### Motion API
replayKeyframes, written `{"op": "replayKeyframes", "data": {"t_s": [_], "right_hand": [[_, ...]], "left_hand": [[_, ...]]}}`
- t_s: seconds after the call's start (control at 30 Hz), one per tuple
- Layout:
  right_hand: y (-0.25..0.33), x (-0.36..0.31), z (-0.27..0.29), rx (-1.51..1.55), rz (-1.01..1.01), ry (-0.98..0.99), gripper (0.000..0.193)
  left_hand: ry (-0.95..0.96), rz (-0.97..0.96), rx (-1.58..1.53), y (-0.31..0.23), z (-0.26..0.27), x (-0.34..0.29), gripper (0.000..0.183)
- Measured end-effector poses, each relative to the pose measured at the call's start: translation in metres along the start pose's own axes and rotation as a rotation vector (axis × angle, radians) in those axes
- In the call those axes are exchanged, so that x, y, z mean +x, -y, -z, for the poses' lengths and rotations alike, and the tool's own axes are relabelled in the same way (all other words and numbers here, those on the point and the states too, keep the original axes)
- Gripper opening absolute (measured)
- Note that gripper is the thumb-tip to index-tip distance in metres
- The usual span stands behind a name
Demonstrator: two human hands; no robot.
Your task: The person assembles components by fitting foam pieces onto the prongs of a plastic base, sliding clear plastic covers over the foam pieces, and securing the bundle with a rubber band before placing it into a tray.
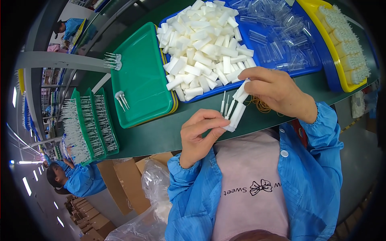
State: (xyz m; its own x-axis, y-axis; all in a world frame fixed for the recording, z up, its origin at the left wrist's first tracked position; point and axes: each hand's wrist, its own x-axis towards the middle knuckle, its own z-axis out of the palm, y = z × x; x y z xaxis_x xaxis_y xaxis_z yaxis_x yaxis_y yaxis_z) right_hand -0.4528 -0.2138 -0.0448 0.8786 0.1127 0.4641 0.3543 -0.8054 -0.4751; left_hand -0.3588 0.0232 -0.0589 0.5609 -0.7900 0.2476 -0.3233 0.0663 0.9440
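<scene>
Between its thumb and fingers, my left hand [201,134] pinches the base of a small white piece with several thin rods [223,103] pointing up and away. A white foam sleeve [237,116] covers one rod. My right hand [279,92] is closed on another white foam sleeve [241,93], held at the upper end of a neighbouring rod. My fingers partly hide the base and that sleeve. Just beyond both hands lies a heap of white foam pieces [201,44] in a blue tray [259,66].
Clear plastic pieces [277,36] fill the tray's right side. Rubber bands [261,105] lie beside my right hand. A green tray [140,80] carries two rodded pieces. Green racks [94,124] stand left; a yellow tray [323,36] stands right. Co-workers [82,178] in blue are at left.
</scene>
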Motion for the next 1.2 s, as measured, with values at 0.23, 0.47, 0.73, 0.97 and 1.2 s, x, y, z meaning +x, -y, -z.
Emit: {"op": "replayKeyframes", "data": {"t_s": [0.23, 0.47, 0.73, 0.97, 1.2], "right_hand": [[0.002, 0.003, 0.002, 0.064, 0.007, -0.014, 0.011], [-0.001, 0.003, 0.004, 0.099, 0.049, 0.04, 0.009], [-0.001, 0.005, 0.01, 0.287, 0.033, 0.071, 0.013], [0.002, 0.0, 0.011, 0.069, 0.154, -0.046, 0.011], [0.003, -0.003, 0.011, 0.028, 0.194, -0.059, 0.013]], "left_hand": [[0.093, -0.044, -0.019, -0.006, 0.009, 0.002, 0.025], [0.146, -0.003, 0.041, -0.01, 0.013, 0.007, 0.019], [0.241, 0.003, 0.041, -0.014, 0.02, 0.01, 0.021], [0.168, 0.08, 0.044, -0.021, 0.013, 0.005, 0.02], [0.161, 0.044, 0.091, -0.025, 0.003, 0.004, 0.022]]}}
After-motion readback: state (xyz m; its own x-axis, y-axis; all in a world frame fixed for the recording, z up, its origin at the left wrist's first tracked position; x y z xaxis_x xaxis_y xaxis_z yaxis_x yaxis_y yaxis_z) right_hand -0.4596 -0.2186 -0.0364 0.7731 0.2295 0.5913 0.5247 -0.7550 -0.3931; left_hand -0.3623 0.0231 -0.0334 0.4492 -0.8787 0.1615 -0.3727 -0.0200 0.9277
